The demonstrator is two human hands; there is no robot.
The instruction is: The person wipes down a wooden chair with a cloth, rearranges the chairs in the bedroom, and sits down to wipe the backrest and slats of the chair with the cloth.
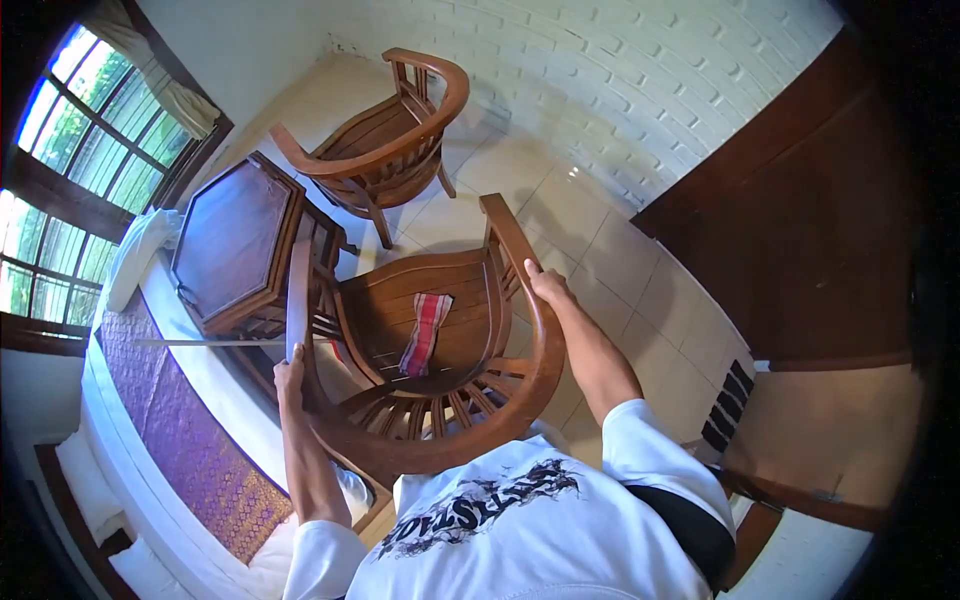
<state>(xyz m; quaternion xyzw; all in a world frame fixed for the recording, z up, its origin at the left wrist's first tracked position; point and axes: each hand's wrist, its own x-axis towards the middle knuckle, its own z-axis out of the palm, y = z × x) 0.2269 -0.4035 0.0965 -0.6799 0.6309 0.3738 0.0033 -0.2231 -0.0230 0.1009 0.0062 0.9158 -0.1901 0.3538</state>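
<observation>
Two armrests of a curved-back brown wooden chair [470, 320] lie in a person's grasp: the left hand [289, 376] closes on one, the right hand [546, 284] clamps the other, thumb on top. A thin pale rod [210, 343] reaches the left hand — whether it is held, I cannot tell. On the seat lies a red-and-white striped cloth [427, 333]. Past the left armrest stands a dark hexagonal wooden table [232, 240]; farther off, a second brown wooden armchair [405, 160] — then a white brick wall [640, 80].

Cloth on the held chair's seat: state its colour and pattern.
The cloth is red with pale stripes, seen in the head view.
</observation>
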